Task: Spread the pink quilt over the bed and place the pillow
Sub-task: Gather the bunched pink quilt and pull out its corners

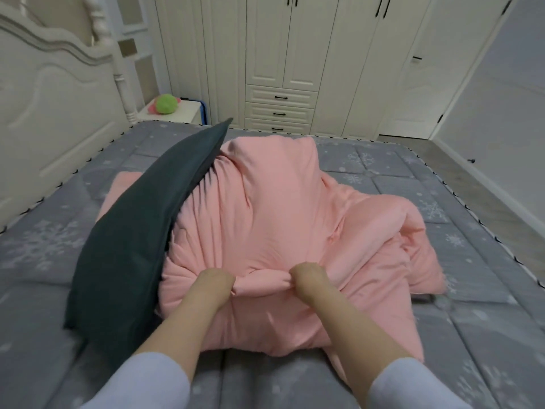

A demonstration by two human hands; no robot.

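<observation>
The pink quilt [274,219] lies bunched in a heap in the middle of the bed [427,184], which has a grey snowflake cover. A dark green pillow [141,225] leans tilted against the heap's left side, its lower corner on the bed. My left hand [213,283] and my right hand [308,276] both grip a fold of the quilt on its near side, a hand's width apart, fingers closed in the fabric.
A cream headboard [50,119] runs along the left. A white nightstand [177,112] with a green plush toy [165,104] stands at the far left corner. Cream wardrobes with drawers [280,98] line the far wall. Wooden floor [486,196] and a door lie to the right.
</observation>
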